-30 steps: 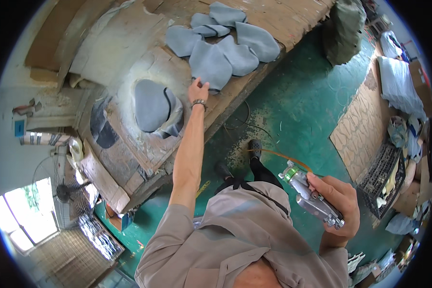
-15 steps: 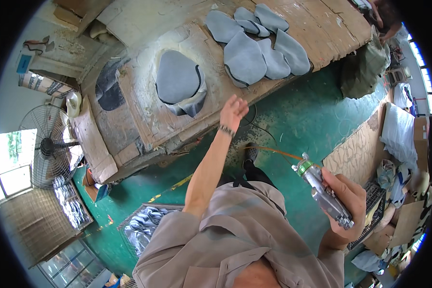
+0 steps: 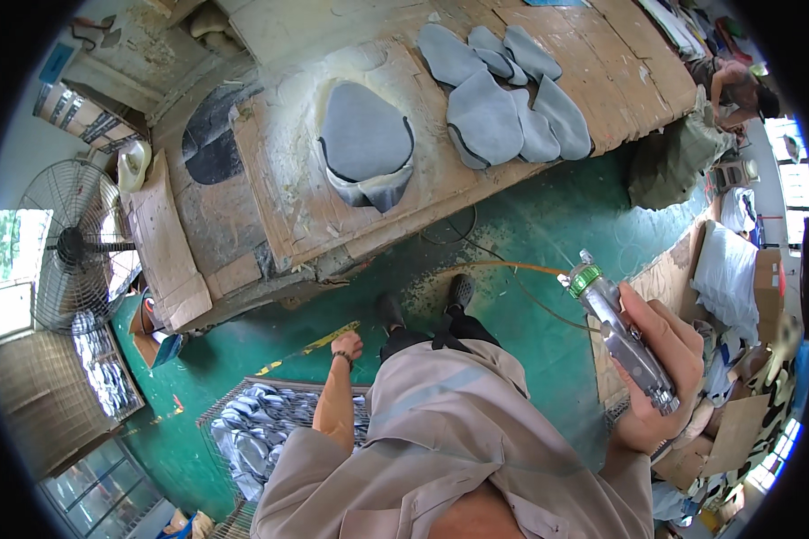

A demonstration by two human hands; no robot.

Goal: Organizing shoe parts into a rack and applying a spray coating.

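Observation:
My right hand [image 3: 661, 364] is wrapped round a silver spray gun [image 3: 622, 337] with a green ring, held up at the right of my body. An orange hose [image 3: 503, 264] shows behind the gun. Low on the left, my left hand [image 3: 347, 345] hangs over the floor beside the wire crate, its fingers curled in, with nothing visible in them. On the workbench [image 3: 288, 235] lies a stack of rounded grey fabric pieces [image 3: 367, 130] with a black curved edge, surrounded by pale dried residue. More grey fabric pieces [image 3: 485, 117] lie spread to its right, apart from both hands.
A wire crate [image 3: 211, 418] full of grey pieces stands at my left. Beyond it is a large fan [image 3: 70, 242]. A dark cable [image 3: 463, 235] loops below the bench edge. A sack [image 3: 674, 166] hangs at the bench's right end, near another person [image 3: 737, 90]. Boxes and bundles line the right.
My left hand has moved back from the bench edge, down and left towards the crate, its fingers curling in. The spray gun stays in my right hand, slightly farther right. The view has shifted.

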